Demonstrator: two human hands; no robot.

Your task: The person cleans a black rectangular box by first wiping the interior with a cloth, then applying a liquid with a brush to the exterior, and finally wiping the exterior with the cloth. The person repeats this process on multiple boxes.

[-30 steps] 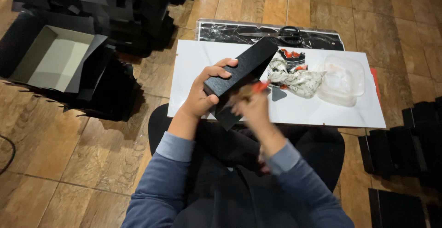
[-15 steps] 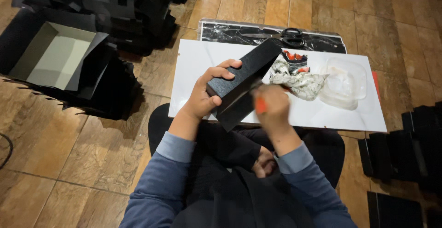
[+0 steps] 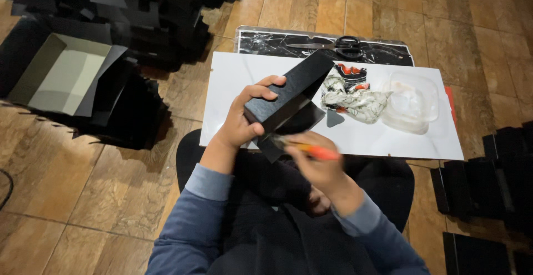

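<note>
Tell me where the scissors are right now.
In the head view, the scissors lie on the dark marbled sheet beyond the white board, ahead of the black box.

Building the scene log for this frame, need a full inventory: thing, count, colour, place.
black box piece: 1, black, held over the board
brush: 1, orange handle, at the box piece's lower edge
white board: 1, white, across the lap
cloth: 1, pale patterned, on the board
clear container: 1, transparent, right part of the board
scissors: 1, black handles, on a dark sheet beyond the board
open box: 1, black with pale inside, floor left
black card stacks: many, black, floor right and top left
left hand: grips the box piece
right hand: holds the brush
</note>
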